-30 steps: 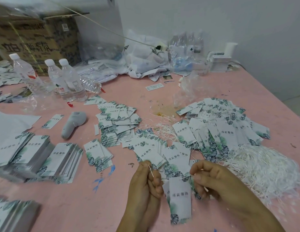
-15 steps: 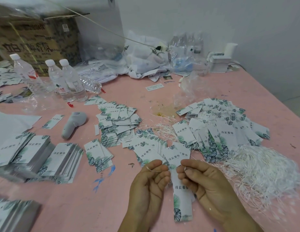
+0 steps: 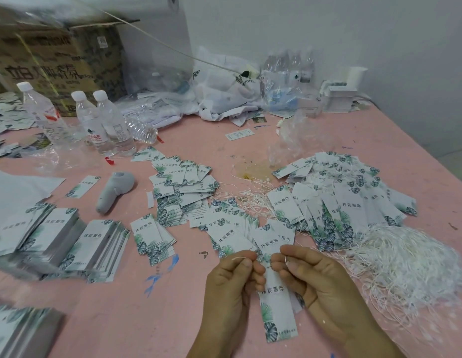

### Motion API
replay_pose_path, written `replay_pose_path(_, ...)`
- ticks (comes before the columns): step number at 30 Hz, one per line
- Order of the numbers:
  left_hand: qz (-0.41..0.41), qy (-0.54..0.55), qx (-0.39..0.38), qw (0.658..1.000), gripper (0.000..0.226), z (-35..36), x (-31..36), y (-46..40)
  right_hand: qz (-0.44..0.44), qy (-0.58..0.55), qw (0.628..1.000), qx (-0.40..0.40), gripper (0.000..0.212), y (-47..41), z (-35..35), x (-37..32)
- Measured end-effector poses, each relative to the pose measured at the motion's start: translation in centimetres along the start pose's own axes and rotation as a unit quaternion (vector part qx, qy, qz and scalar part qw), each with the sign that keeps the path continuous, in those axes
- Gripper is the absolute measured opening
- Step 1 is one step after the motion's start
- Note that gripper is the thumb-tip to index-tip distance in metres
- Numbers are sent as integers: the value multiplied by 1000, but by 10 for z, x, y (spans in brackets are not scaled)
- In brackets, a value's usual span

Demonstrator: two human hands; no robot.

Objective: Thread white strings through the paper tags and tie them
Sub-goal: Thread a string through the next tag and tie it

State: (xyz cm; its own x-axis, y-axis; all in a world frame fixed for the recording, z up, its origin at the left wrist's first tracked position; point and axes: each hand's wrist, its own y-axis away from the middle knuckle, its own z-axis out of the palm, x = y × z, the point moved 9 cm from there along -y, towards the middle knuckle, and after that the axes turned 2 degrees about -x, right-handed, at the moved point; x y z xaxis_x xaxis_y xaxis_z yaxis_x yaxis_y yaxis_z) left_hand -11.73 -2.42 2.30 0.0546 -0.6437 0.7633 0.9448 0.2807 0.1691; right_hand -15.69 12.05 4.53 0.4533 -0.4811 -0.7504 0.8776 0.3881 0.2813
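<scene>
White leaf-printed paper tag hanging upright between both hands, thin white string at its top.

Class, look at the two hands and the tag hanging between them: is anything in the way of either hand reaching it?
Nothing visible. The left hand and right hand each pinch a string end at the tag.
</scene>
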Motion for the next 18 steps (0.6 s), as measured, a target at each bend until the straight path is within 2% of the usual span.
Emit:
replay_pose_path(9,59,-175,-8,983,21,10,10,14,-70,105,992,19,18,4,1,-7)
replay_pose_path(11,72,-180,-20,981,21,13,13,15,-81,132,988,18,16,5,3,-8)
replay_pose_path(16,67,-174,-45,982,14,17,9,14,-81,80,993,22,15,5,6,-6)
replay_pose_path(18,75,-192,-39,978,14,15,9,13,-97,101,990,23,14,6,5,-10)
